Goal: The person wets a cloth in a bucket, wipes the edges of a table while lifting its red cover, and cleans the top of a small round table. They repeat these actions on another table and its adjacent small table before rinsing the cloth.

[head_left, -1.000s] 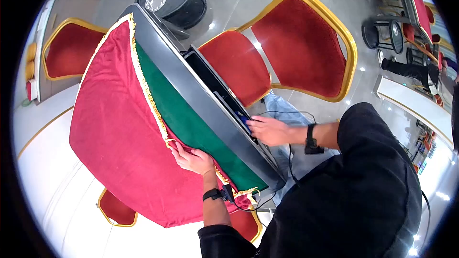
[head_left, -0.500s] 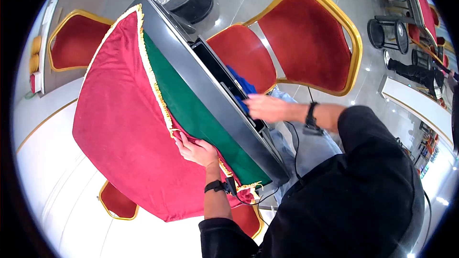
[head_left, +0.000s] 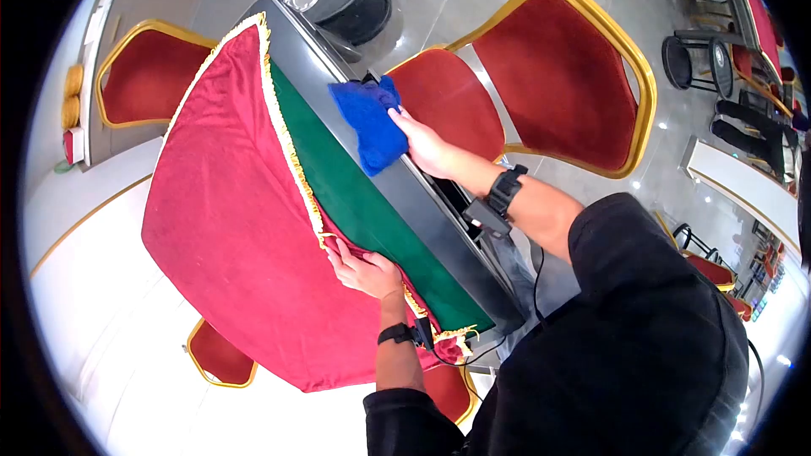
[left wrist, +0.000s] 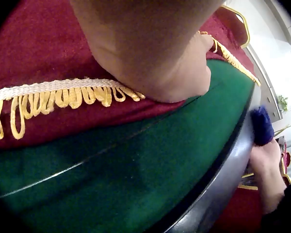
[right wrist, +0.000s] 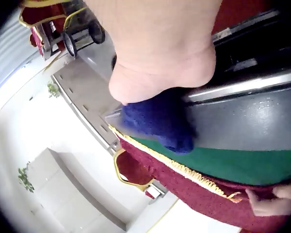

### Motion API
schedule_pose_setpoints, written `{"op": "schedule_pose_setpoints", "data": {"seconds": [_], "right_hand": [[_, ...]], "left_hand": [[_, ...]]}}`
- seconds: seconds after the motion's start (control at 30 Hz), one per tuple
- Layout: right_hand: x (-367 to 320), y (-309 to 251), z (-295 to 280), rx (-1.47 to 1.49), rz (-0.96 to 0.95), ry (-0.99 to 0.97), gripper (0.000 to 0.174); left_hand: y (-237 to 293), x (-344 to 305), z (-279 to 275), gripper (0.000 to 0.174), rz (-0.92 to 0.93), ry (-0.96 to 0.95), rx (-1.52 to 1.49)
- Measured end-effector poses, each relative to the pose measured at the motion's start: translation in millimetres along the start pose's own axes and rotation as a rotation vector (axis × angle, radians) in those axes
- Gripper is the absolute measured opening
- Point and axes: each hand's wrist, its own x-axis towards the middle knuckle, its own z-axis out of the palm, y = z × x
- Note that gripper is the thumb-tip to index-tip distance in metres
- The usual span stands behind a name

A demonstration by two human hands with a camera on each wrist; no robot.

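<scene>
Pinching the blue cloth (head_left: 366,128) between thumb and fingers, the right hand (head_left: 428,147) is by the grey rim (head_left: 435,232) of the tabletop (head_left: 380,224); the cloth sticks out past the fingertips, over the rim and part of the green surface, though whether it touches them I cannot tell. The right forearm reaches forward and leftward from its black sleeve (head_left: 621,236), above the open drawer (head_left: 454,195). Well apart from the cloth, the left hand (head_left: 366,274) rests at the fringed edge of the red cover (head_left: 236,228), forearm pointing forward; whether it pinches or merely presses the fabric, I cannot tell.
</scene>
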Motion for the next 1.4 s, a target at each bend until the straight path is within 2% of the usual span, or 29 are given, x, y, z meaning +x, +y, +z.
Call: {"op": "schedule_pose_setpoints", "data": {"seconds": [0.03, 0.07, 0.1, 0.17, 0.2, 0.3, 0.33, 0.4, 0.47, 0.5, 0.57, 0.67, 0.77, 0.8, 0.87, 0.97, 1.0, 1.03, 1.1, 1.13, 1.17, 1.2, 1.27, 1.3, 1.37, 1.4], "right_hand": [[5.9, 4.7, 4.3, -0.121, -0.047, 0.129, 0.068], [9.4, 4.1, 0.7, -0.08, 0.007, 0.111, 0.067], [20.4, 5.0, -4.9, -0.02, 0.022, 0.133, 0.056], [46.4, -3.4, -20.3, -0.055, 0.163, 0.009, 0.039], [47.0, -13.3, -11.4, -0.016, 0.217, 0.026, 0.035], [72.1, 7.0, -20.7, 0.101, 0.237, -0.016, 0.043], [63.6, -7.3, -4.9, 0.11, 0.235, 0.094, 0.048], [53.1, -11.4, -2.9, 0.05, 0.285, 0.07, 0.047], [53.8, 3.9, -20.9, -0.031, 0.338, 0.014, 0.049], [34.6, -2.6, -23.4, -0.108, 0.34, -0.084, 0.05], [-7.6, -7.7, -21.8, -0.156, 0.357, 0.032, 0.049], [-5.9, 5.5, -32.2, -0.37, 0.305, 0.09, 0.045], [33.4, -1.0, -31.9, -0.05, 0.391, -0.162, 0.043], [55.4, -3.3, -30.7, 0.217, 0.291, -0.449, 0.041], [63.2, -4.8, -7.0, 0.095, 0.215, 0.138, 0.03], [17.9, 11.1, -20.8, -0.02, -0.002, 0.036, 0.028], [-3.8, 14.4, -34.2, -0.268, -0.008, 0.069, 0.032], [-31.5, 22.2, -54.2, -0.332, -0.038, -0.012, 0.033], [-84.7, 48.8, -77.8, -0.414, -0.137, 0.066, 0.031], [-113.0, 63.4, -85.5, -0.195, -0.024, 0.039, 0.033], [-134.8, 84.3, -98.0, -0.22, 0.155, 0.099, 0.04], [-146.5, 124.7, -110.3, -0.08, 0.066, 0.118, 0.038], [-147.9, 132.7, -110.8, 0.094, 0.186, 0.168, 0.03], [-144.1, 98.6, -93.5, 0.124, 0.402, 0.205, 0.025], [-128.9, 60.6, -76.4, 0.23, 0.609, 0.044, 0.035], [-116.3, 64.9, -91.0, 0.267, 0.601, -0.019, 0.033]], "left_hand": [[0.0, 3.0, 2.6, 0.062, 0.004, 0.004, 0.003], [-0.2, 1.8, 3.5, 0.063, 0.002, 0.003, 0.009], [-2.4, -1.2, 2.9, 0.063, -0.005, 0.002, 0.019], [-4.7, -0.7, 4.1, 0.063, 0.005, 0.003, 0.027], [-4.6, 0.3, 3.7, 0.063, 0.013, 0.003, 0.028], [0.1, 1.1, 1.0, 0.062, 0.001, -0.009, 0.021], [2.2, 1.8, 1.4, 0.062, -0.004, -0.006, 0.015], [1.7, 0.9, 0.5, 0.062, -0.009, -0.013, 0.01], [0.3, 0.3, -1.4, 0.062, -0.001, -0.028, 0.033], [1.0, 2.3, 0.5, 0.063, 0.004, -0.03, 0.039], [2.5, 2.8, 1.5, 0.063, -0.003, -0.035, 0.031], [2.3, -0.1, -2.5, 0.063, -0.015, -0.051, 0.048], [4.5, 4.3, 1.4, 0.063, -0.01, -0.043, 0.049], [4.0, 1.1, -0.1, 0.063, -0.013, -0.042, 0.051], [3.7, -0.8, -0.3, 0.063, -0.021, -0.047, 0.048], [-1.5, -0.8, 1.6, 0.062, -0.016, -0.044, 0.062], [-1.7, -1.1, 0.3, 0.062, -0.017, -0.05, 0.062], [-0.4, 0.5, 1.6, 0.062, -0.02, -0.049, 0.057], [-0.4, 1.7, 3.0, 0.062, -0.024, -0.037, 0.04], [-0.8, -0.5, 1.7, 0.062, -0.027, -0.038, 0.034], [-0.6, -1.3, -0.2, 0.062, -0.025, -0.039, 0.032], [1.2, -0.9, -1.5, 0.062, -0.024, -0.037, 0.029], [2.3, 2.8, 0.1, 0.063, -0.015, -0.016, 0.029], [0.9, 2.5, 2.7, 0.063, -0.01, -0.002, 0.034], [-0.3, -2.3, 0.4, 0.063, -0.01, 0.004, 0.038], [1.3, -2.4, -0.3, 0.063, -0.013, 0.004, 0.036]]}}
